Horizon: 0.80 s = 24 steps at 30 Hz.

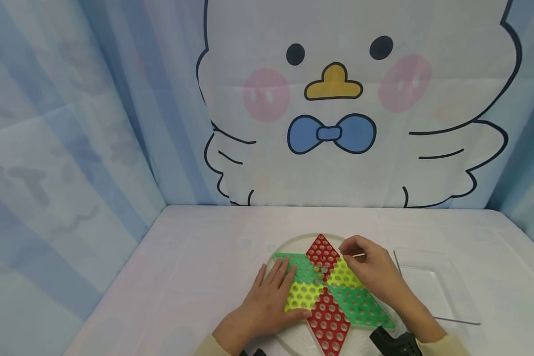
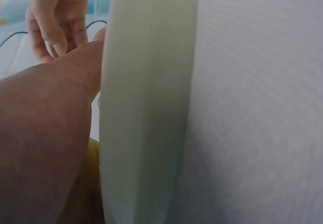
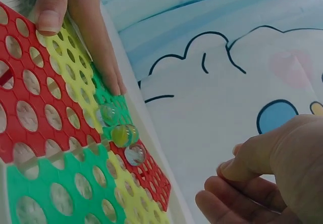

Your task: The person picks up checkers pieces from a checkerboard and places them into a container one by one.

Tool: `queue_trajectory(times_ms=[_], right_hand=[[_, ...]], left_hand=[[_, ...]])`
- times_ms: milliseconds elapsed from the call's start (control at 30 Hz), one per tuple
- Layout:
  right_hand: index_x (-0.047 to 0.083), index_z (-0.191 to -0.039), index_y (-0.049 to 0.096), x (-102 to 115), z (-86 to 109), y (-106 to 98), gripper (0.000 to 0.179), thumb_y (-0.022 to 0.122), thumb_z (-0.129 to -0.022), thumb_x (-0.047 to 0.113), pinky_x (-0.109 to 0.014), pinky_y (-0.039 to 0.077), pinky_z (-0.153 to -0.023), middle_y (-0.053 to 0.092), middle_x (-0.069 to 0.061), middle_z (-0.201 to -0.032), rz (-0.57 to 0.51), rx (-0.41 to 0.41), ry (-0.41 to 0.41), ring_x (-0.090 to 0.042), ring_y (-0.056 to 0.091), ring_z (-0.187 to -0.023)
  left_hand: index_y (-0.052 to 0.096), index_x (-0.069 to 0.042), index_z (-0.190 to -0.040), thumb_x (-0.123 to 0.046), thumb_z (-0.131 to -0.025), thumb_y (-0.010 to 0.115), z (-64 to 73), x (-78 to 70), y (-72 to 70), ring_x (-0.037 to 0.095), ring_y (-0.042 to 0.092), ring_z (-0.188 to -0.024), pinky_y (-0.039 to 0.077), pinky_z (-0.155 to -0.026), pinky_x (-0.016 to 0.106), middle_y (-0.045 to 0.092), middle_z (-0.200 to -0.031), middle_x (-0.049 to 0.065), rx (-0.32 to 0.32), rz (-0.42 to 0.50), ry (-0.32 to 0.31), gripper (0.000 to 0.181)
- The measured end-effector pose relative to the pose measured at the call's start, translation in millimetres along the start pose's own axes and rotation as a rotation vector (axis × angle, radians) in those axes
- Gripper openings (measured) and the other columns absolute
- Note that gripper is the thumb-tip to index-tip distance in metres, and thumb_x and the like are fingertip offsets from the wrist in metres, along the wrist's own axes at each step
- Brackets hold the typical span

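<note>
A star-shaped Chinese checkers board (image 1: 330, 316) in red, green and yellow, full of round holes, lies on the table in a pale round base (image 2: 146, 103). My left hand (image 1: 269, 299) is spread flat over its left side, the thumb on the near red part. Several glass marbles (image 3: 125, 135) sit close together near the board's middle. Past the far right edge of the star hovers my right hand (image 1: 376, 272), its fingers loosely bent. In the right wrist view the thumb (image 3: 242, 163) lies close to the forefinger, and nothing shows between them.
To the right of the board is a clear plastic tray (image 1: 460, 296). A white cloth covers the table (image 1: 182, 262). Behind it hangs a curtain (image 1: 333, 178) printed with a cartoon bird. A black wrist device (image 1: 393, 342) is on my right forearm.
</note>
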State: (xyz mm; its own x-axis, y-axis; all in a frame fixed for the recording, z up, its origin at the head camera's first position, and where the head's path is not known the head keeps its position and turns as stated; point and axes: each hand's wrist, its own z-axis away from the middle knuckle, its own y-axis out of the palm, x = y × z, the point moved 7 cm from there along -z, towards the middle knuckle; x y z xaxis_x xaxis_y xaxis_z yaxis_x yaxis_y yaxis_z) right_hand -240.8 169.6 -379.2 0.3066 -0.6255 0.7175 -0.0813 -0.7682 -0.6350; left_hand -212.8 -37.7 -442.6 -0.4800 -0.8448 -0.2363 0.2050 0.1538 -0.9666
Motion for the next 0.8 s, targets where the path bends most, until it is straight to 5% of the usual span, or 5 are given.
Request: queue_trajectory(times_ms=[800], right_hand=[[0.008, -0.099, 0.066, -16, 3.4, 46, 0.011, 0.068, -0.091, 0.000, -0.024, 0.056, -0.077, 0.070, -0.002, -0.096, -0.130, 0.047, 0.024, -0.013, 0.067, -0.090]], left_hand=[[0.017, -0.010, -0.160, -0.076, -0.091, 0.038, 0.4, 0.2, 0.2, 0.025, 0.009, -0.156, 0.011, -0.124, 0.055, 0.009, -0.168, 0.010, -0.003, 0.009, 0.001, 0.097]])
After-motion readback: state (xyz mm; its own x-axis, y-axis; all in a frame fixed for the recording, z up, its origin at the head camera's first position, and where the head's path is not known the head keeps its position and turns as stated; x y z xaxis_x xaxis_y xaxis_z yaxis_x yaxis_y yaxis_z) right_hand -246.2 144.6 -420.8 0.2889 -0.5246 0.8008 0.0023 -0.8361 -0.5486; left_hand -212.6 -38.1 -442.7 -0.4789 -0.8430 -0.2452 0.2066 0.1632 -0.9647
